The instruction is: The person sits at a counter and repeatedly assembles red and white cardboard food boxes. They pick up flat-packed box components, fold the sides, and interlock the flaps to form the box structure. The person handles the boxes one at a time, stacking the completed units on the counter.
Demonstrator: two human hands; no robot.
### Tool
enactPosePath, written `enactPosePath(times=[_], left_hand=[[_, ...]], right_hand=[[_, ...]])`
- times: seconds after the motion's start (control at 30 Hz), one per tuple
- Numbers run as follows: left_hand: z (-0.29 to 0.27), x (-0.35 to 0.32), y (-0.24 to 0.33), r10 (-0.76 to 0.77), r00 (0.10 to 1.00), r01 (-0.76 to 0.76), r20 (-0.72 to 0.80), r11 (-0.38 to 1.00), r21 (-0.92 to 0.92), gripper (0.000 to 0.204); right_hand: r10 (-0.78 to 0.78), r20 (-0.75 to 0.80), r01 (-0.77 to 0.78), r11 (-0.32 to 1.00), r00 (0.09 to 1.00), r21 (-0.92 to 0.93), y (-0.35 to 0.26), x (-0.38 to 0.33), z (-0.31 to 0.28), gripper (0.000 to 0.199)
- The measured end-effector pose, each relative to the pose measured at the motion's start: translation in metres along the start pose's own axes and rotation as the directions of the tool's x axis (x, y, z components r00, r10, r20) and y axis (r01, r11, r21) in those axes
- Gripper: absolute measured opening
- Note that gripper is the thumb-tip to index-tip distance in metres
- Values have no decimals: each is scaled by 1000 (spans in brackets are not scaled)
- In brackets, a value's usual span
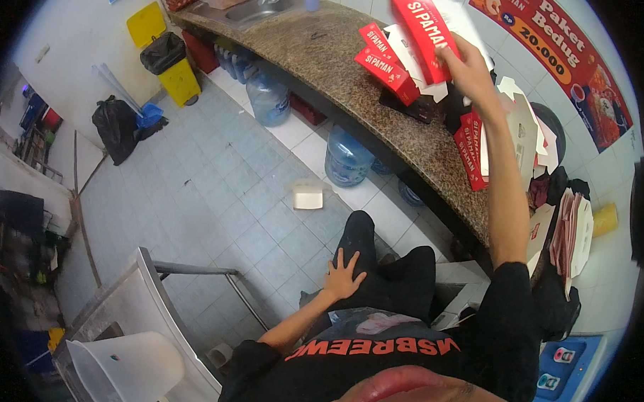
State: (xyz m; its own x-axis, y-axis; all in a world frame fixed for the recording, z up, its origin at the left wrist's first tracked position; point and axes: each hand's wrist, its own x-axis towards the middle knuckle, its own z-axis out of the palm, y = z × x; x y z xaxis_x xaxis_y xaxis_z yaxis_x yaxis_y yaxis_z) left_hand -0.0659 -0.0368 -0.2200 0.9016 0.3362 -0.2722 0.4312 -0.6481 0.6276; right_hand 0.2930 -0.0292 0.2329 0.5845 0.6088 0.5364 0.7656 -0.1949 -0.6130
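Observation:
My right hand (474, 75) reaches over the counter, its fingers closed on the edge of a red and white cardboard box (421, 33). Under and beside that box lie smaller red boxes (389, 70) with white lettering. A dark flat object (408, 107) rests on the counter just below them. Closer to my forearm, more red cartons (470, 151) lean against white folded cardboard (521, 137). My left hand (344, 275) lies flat on my thigh with its fingers spread, holding nothing.
The speckled stone counter (319, 66) curves away to a sink (261, 9). Large blue water bottles (347, 158) stand below it. A white open box (308, 197) is on the tiled floor. A yellow bin (178, 82) stands farther off; a white bucket (128, 368) sits at lower left.

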Motion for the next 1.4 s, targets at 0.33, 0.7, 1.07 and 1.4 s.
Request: enactPosePath(times=[0.33,0.7,1.07,1.4], left_hand=[[-9,12,-13,-136,982,157,132,975,-158,95],[-26,46,-19,-191,962,218,195,967,-130,104],[-50,151,-20,-365,923,357,125,931,80,102],[59,302,-44,-414,909,404,50,904,140,41]], right_hand=[[-84,-203,69,994,976,-80,32,-165,77,17],[849,318,-616,526,421,-587,200,-486,149,88],[911,374,-510,409,176,-757,280,-397,248,102],[693,717,-18,718,-75,-696,410,-363,420,45]])
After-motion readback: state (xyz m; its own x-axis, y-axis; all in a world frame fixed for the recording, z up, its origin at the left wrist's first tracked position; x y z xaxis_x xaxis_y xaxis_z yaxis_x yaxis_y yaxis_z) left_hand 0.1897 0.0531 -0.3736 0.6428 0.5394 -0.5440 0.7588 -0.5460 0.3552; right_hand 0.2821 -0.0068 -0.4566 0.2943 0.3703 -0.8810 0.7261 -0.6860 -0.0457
